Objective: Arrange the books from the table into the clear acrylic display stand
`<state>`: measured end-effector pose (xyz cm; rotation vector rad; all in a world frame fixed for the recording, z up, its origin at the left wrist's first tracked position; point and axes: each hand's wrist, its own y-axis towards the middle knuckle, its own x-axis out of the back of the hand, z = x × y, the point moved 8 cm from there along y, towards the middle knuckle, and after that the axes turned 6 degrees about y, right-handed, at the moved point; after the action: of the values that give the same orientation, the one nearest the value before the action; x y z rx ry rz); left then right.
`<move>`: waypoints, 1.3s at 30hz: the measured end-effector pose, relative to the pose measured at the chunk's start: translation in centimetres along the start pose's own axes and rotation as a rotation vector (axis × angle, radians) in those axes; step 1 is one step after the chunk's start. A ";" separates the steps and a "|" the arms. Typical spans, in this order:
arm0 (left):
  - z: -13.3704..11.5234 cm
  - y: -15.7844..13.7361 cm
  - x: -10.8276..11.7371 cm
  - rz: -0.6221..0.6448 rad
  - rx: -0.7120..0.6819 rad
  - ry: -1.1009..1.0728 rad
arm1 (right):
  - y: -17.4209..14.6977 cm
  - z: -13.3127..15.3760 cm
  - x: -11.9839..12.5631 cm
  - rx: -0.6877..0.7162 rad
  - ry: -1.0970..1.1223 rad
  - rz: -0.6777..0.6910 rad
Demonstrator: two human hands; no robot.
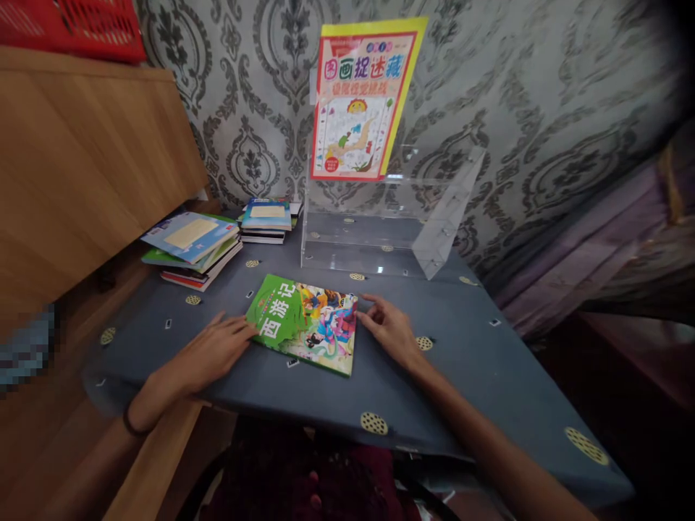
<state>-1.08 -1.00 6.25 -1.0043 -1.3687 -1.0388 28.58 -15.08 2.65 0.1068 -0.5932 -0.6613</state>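
A green picture book [307, 325] with large white characters and a colourful cartoon cover lies closed and flat on the cloth-covered table, turned at a slight slant. Against its left edge rest the outstretched fingertips of my left hand [220, 347], palm down and fingers nearly flat. At the opposite edge is my right hand [394, 329]. Its thumb and forefinger are apart at the book's upper right side, and the other fingers curl in loosely. Neither hand is wrapped round the book.
Behind the book stands a clear acrylic rack [363, 250], with a red-and-yellow book [358, 108] upright at its top. Two piles of books, a nearer pile [192, 246] and a farther pile [266, 221], sit at back left. A wooden cabinet [92, 159] bearing a red basket [103, 29] flanks the table [461, 405].
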 end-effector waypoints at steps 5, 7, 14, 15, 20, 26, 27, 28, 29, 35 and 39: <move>0.1 4.9 0.4 -0.136 0.021 -0.149 | -0.4 6.5 -4.4 0.303 -0.162 0.162; 0.5 7.3 -0.5 -0.195 0.024 -0.169 | -1.1 9.6 -8.8 0.479 -0.171 0.356; 4.3 10.8 -4.1 -0.252 0.102 -0.222 | 1.0 9.8 -15.5 0.474 -0.240 0.477; 4.8 10.7 -4.2 -0.261 0.111 -0.247 | 1.6 9.0 -15.1 0.453 -0.226 0.463; 5.3 10.1 -4.3 -0.279 0.141 -0.291 | 3.5 4.4 -10.6 0.303 -0.217 0.364; 5.2 10.3 -4.4 -0.256 0.155 -0.250 | 3.3 1.8 -7.7 0.244 -0.288 0.339; 5.1 10.3 -4.3 -0.239 0.169 -0.216 | 3.2 1.8 -7.6 0.248 -0.289 0.340; 4.9 10.4 -4.2 -0.219 0.182 -0.171 | 3.1 1.7 -7.6 0.252 -0.291 0.340; 4.6 10.4 -4.1 -0.196 0.195 -0.118 | 3.1 1.7 -7.6 0.255 -0.293 0.339; -1.5 11.1 -3.5 -0.097 0.148 0.032 | 3.1 1.3 -7.7 0.258 -0.293 0.314; -8.3 10.5 -3.9 -0.112 -0.036 -0.025 | 3.1 1.1 -7.6 0.272 -0.261 0.311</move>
<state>11.36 -6.40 3.00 -0.9788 -1.4451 -1.1404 24.80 -7.93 0.73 0.1793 -0.9288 -0.2905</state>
